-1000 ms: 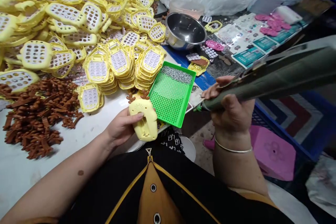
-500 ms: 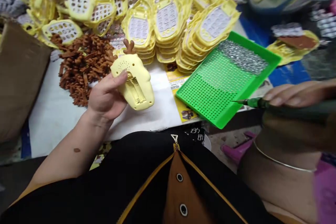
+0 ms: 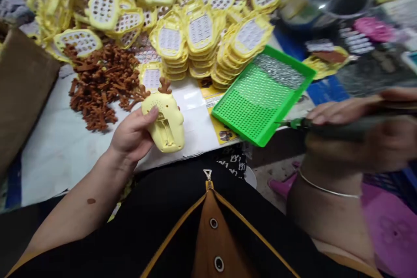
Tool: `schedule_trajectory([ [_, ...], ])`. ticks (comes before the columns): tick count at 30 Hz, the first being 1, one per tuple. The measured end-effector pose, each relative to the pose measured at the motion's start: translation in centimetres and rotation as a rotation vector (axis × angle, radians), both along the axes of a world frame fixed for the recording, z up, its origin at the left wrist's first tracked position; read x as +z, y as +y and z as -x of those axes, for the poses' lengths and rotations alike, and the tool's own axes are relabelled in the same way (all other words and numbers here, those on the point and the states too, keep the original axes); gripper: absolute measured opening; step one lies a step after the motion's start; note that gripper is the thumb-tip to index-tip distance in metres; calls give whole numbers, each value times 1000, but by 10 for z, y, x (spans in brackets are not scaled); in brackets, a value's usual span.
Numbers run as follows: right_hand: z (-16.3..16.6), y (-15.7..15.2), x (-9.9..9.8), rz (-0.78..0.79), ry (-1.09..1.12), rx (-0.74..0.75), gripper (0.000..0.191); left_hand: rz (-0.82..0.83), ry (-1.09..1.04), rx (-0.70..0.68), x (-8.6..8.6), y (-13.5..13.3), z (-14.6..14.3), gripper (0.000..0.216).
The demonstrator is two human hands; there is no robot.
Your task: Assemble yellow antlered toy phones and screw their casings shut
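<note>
My left hand [image 3: 132, 137] is closed round the side of a yellow toy phone [image 3: 167, 132] with brown antlers [image 3: 165, 85]. Its back faces up, showing an uncovered battery compartment and screw holes. My right hand [image 3: 345, 113] grips a dark electric screwdriver [image 3: 339, 132], partly blurred, whose green collar and thin bit point left. The bit's tip is by the near right rim of a green perforated tray [image 3: 262, 139]; I cannot tell whether they touch. Small silver screws [image 3: 282, 71] lie heaped at the tray's far end.
Stacked yellow phone shells [image 3: 198, 30] with white keypads stand behind the tray. A pile of brown antler pieces [image 3: 104, 82] lies left of the phone. At far left stands a cardboard box [image 3: 26, 95]; a large bucket [image 3: 302, 4] is at back right. A pink stool [image 3: 391, 226] is at lower right.
The view has shifted a little to the right. The phone sits slightly lower in view, still in my left hand. My right hand keeps the screwdriver beside the tray's near right edge.
</note>
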State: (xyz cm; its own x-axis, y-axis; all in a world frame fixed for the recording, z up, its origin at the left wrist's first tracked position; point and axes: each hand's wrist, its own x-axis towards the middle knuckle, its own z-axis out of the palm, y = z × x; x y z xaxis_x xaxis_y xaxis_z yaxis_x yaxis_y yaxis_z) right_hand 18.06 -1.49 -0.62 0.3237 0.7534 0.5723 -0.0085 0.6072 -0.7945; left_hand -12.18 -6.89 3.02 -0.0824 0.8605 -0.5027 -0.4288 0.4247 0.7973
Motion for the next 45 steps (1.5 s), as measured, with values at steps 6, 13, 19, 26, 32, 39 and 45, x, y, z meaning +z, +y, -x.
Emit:
schedule_trajectory([
  [6,9,15,-1,-73,-116,-35,27,96,-149,-383,-13,32,-64,27],
  [13,2,25,-15,38,-336,-59,28,221,-229,-508,-30,62,-103,19],
  [19,-2,31,-23,54,-356,-27,31,249,-238,-511,-31,65,-101,26],
  [26,-5,36,-28,32,-241,88,25,294,-274,-547,-32,65,-99,26],
  [32,-2,40,-30,11,-71,150,22,321,-303,-522,-28,63,-96,29],
  [39,-1,39,-27,29,-61,78,22,327,-311,-575,-30,62,-95,34],
  [45,-2,42,-28,10,-39,176,24,319,-202,-575,-28,64,-102,30],
])
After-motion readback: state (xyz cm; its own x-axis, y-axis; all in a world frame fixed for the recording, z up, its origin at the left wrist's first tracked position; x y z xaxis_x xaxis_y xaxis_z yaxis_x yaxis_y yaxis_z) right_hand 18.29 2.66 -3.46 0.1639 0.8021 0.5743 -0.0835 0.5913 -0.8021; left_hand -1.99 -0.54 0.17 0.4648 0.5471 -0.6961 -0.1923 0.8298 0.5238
